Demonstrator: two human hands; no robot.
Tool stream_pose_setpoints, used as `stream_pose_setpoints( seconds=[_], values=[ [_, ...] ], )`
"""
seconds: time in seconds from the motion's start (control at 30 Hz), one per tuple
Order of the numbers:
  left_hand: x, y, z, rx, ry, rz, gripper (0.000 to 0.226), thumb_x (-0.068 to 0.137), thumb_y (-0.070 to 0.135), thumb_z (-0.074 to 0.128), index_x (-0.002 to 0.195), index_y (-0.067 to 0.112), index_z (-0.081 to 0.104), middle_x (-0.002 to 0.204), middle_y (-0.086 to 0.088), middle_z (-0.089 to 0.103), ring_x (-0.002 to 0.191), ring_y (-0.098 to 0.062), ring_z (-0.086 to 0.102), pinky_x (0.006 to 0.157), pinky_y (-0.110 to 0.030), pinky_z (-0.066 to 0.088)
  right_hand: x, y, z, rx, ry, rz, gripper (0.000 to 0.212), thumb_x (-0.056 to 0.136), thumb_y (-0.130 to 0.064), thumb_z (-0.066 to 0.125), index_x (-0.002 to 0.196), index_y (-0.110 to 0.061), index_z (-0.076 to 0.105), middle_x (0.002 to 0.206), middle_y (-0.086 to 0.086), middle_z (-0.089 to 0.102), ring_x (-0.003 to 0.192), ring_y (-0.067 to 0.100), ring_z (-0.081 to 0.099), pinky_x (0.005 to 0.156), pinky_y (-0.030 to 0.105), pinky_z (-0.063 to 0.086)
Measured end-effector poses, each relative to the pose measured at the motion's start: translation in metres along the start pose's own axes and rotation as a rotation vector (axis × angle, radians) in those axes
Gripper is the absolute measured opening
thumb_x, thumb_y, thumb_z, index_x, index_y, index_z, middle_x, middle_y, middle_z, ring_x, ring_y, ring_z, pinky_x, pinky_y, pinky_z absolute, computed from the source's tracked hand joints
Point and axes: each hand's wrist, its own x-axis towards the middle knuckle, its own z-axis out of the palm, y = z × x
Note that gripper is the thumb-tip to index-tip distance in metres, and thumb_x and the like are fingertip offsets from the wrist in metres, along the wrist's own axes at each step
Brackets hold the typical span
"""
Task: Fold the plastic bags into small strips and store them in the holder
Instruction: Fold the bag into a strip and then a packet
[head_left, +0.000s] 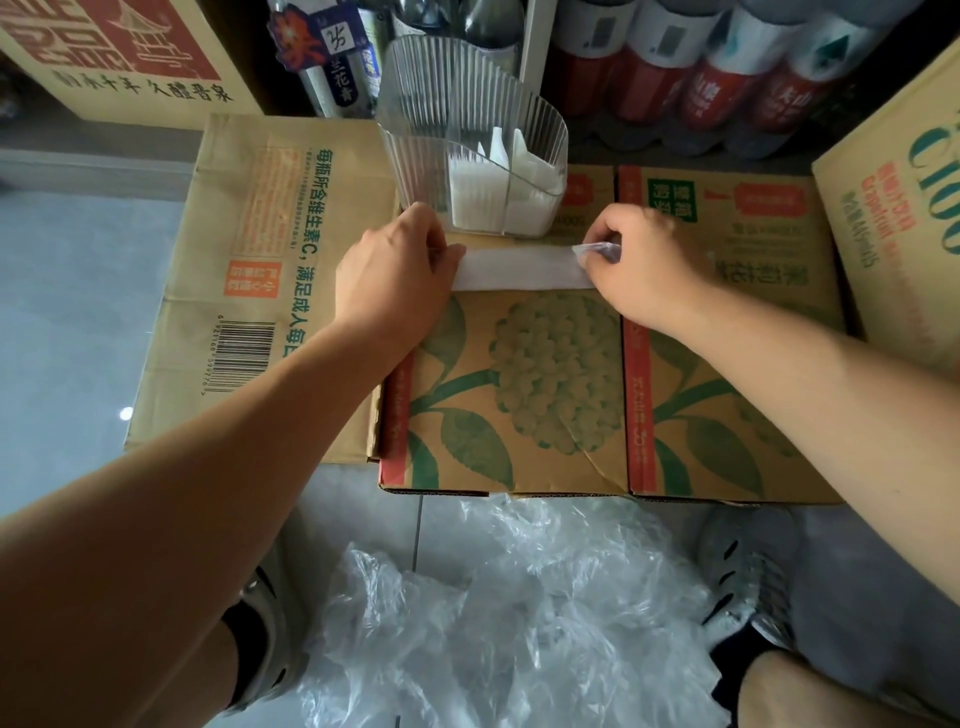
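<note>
Leftward, the left hand (395, 275) lies on the flattened cardboard box (519, 395), fingers curled in and the thumb pinning the left end of the folded bag strip (519, 267). The white strip lies flat across the box, just in front of the clear ribbed holder (467, 130), which has folded bags inside. The right hand (641, 270) pinches the strip's crumpled right end with bent fingers. Loose plastic bags (493, 613) lie on the floor below.

Both forearms bare, reaching forward; left hand (395, 270) palm down, fingers curled, pinching strip (519, 270) end; right hand (641, 265) likewise pinching opposite end.
</note>
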Motion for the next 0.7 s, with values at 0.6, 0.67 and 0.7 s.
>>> stream_pose_setpoints(
  seconds=[0.6, 0.67, 0.7],
  values=[
    [-0.045, 0.002, 0.032, 0.343, -0.206, 0.518, 0.077, 0.103, 0.054, 0.027, 0.160, 0.004, 0.021, 0.168, -0.018, 0.019, 0.157, -0.031, 0.012, 0.128, -0.047, 0.009, -0.002, 0.000, -0.001, 0.047, 0.030, 0.037, 0.014, 0.087, -0.012, 0.062, 0.087, -0.024, 0.070, 0.077, -0.008, 0.063, 0.077, 0.019, 0.062, 0.065, 0.035, 0.057],
    [-0.044, -0.003, 0.033, 0.326, -0.223, 0.502, 0.080, 0.103, 0.058, 0.024, 0.161, 0.004, 0.017, 0.169, -0.016, 0.013, 0.158, -0.029, 0.007, 0.128, -0.045, 0.006, -0.001, 0.001, 0.000, 0.068, 0.022, 0.043, 0.015, 0.086, -0.011, 0.064, 0.085, -0.026, 0.069, 0.076, -0.010, 0.062, 0.077, 0.019, 0.062, 0.068, 0.040, 0.059],
    [-0.044, -0.005, 0.033, 0.320, -0.225, 0.499, 0.080, 0.103, 0.059, 0.023, 0.161, 0.004, 0.016, 0.169, -0.016, 0.011, 0.158, -0.028, 0.005, 0.129, -0.044, 0.005, -0.001, 0.001, 0.000, 0.076, 0.016, 0.045, 0.015, 0.086, -0.011, 0.064, 0.085, -0.026, 0.068, 0.077, -0.010, 0.061, 0.078, 0.019, 0.062, 0.069, 0.040, 0.059]
  ],
)
